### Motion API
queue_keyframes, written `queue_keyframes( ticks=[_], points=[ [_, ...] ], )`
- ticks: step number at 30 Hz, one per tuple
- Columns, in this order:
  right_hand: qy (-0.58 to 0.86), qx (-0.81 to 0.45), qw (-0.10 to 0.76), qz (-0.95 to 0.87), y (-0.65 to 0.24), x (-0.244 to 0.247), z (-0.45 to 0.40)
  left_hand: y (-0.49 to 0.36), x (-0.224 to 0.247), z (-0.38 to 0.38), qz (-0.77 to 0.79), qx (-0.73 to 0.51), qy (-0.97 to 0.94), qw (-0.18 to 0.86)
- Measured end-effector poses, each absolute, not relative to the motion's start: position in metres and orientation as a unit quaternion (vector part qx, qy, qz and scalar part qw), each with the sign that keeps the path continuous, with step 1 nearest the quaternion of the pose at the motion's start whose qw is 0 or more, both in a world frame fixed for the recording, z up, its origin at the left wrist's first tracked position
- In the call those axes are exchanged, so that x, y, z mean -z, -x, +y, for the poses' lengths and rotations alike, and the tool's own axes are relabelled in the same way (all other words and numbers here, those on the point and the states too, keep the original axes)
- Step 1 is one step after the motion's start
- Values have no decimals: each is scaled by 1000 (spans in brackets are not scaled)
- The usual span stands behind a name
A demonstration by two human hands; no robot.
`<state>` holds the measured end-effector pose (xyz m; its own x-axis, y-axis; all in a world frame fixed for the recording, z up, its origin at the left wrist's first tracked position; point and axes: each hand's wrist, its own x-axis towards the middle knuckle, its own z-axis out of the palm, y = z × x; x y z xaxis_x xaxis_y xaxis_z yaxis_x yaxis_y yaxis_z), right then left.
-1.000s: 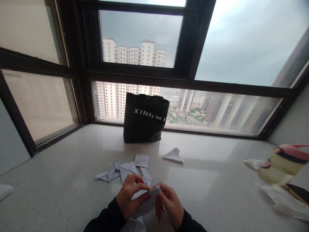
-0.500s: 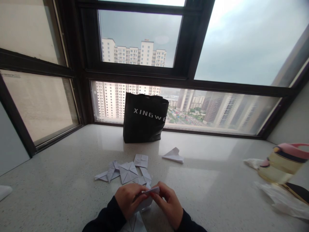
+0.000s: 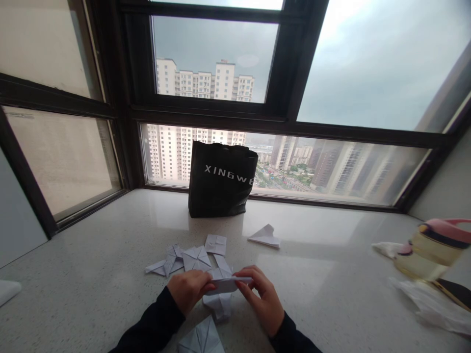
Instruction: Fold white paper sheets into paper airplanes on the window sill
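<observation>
Between my two hands is a folded piece of white paper point(image 3: 225, 285), held up edge-on above the counter. My left hand point(image 3: 189, 289) pinches its left end and my right hand point(image 3: 262, 296) pinches its right end. Just below it lies another folded paper point(image 3: 219, 307), partly covered. A creased paper square point(image 3: 201, 337) rests nearest me, cut off by the bottom of the view. Beyond my hands several folded paper pieces point(image 3: 196, 258) lie in an overlapping group, with a small paper square point(image 3: 215, 244) at its back.
A paper plane point(image 3: 265, 237) lies on the speckled white counter point(image 3: 110, 294). At the back a black bag point(image 3: 222, 181) stands against the window. On the right are a drink bottle with a pink lid point(image 3: 432, 250), crumpled white plastic point(image 3: 434, 306) and a dark flat object point(image 3: 456, 293).
My hands have moved apart and slightly up, stretching the paper between them into a wider strip. The papers below it show more now.
</observation>
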<state>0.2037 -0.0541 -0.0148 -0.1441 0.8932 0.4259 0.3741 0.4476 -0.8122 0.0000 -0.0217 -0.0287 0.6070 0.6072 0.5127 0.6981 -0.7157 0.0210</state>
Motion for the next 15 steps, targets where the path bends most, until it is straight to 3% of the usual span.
queue_keyframes(
  ticks=[6, 15],
  points=[
    [500, -251, 415, -718, -204, 18, -52, -2, 36, -19, -330, 220, 911, 110],
    [511, -229, 419, -715, -204, 21, -52, -2, 42, -19, -350, 173, 912, 128]
  ],
)
